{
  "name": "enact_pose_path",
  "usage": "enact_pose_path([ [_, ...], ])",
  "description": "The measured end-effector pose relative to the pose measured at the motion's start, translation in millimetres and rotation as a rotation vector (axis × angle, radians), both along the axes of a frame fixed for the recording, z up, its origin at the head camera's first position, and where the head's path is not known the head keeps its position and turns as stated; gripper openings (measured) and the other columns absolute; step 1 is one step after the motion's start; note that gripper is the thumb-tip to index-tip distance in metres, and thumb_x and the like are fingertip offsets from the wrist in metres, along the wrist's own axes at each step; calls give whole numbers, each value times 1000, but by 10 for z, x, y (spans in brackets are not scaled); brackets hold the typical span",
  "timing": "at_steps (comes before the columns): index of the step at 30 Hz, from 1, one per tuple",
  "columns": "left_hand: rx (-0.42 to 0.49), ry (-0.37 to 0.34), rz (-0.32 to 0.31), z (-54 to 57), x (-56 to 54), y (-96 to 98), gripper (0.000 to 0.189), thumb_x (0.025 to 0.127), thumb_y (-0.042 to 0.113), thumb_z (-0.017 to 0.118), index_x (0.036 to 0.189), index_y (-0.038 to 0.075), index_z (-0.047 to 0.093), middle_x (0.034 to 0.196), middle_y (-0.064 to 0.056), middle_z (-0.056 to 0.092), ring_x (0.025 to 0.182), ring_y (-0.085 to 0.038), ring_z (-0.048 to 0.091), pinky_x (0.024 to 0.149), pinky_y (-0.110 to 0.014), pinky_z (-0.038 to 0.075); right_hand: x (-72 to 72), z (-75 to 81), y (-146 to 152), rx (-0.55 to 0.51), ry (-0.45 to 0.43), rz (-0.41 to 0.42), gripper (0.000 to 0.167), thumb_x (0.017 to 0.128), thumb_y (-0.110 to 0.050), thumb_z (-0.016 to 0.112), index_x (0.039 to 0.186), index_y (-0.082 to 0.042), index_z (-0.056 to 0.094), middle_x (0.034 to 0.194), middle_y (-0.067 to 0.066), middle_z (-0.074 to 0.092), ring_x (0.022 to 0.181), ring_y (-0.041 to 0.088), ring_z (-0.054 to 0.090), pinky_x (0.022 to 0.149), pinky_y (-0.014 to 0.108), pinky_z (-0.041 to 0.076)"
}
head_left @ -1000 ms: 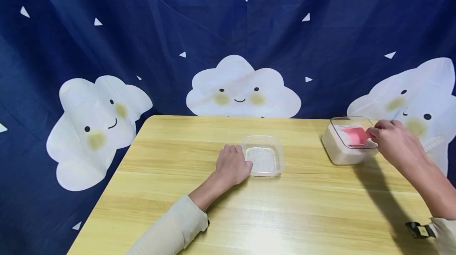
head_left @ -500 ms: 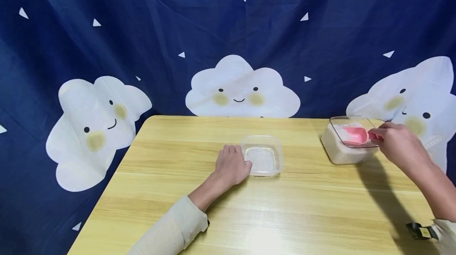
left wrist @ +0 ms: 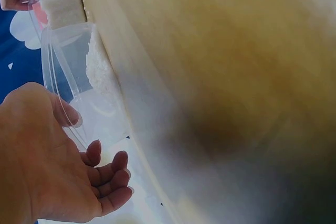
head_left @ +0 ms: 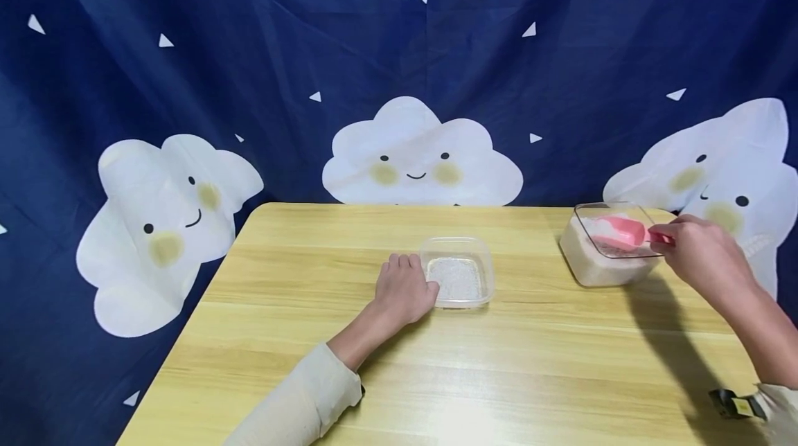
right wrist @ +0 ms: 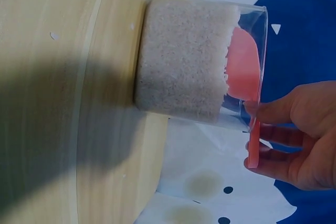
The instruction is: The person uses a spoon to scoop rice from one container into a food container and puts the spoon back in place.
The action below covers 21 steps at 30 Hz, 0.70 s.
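Note:
A pink scoop (head_left: 626, 232) lies partly in the white rice (right wrist: 184, 59) inside a clear square tub (right wrist: 261, 51) at the table's right. My right hand (head_left: 711, 252) pinches its handle (right wrist: 254, 145) between thumb and fingers, just outside the rim. Near the middle stands a smaller clear plastic container (head_left: 489, 273) with a shallow layer of rice (left wrist: 100, 66). My left hand (head_left: 405, 288) holds this container at its left side, thumb (left wrist: 68, 113) at the rim and fingers curled below. Whether every left finger touches the wall, I cannot tell.
Both containers stand on a light wood-grain table (head_left: 299, 335). Behind it hangs a dark blue curtain (head_left: 280, 51) with smiling clouds. A few stray grains (right wrist: 53, 35) lie on the tabletop by the tub.
My right hand has moved slightly, tilting the scoop so its bowl shifts and rises a little in the rice. White rice now shows in the bowl. The left hand keeps its place on the container.

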State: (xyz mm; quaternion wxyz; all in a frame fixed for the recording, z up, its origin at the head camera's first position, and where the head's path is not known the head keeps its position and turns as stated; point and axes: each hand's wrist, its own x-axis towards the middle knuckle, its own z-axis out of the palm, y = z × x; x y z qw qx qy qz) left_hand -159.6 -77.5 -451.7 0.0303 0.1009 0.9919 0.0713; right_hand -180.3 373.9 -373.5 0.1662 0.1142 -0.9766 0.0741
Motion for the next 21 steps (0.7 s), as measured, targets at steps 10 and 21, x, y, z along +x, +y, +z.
enact_pose_path([
  [10,-6,-9,-4,0,0,-7,38,98,35,41,107,0,52,100,-14,56,93,-28,45,85,-36,40,52,15,46,-58,-45,-62,28,80,-3,75,105,9,73,84,27,69,74,47,63,59,58,47],
  [21,-9,-9,-1,0,-5,-4,39,98,36,41,107,0,52,102,-14,57,94,-28,46,86,-37,40,65,47,91,-90,-24,-46,24,80,-2,77,102,8,74,83,28,70,70,46,63,55,58,44],
])
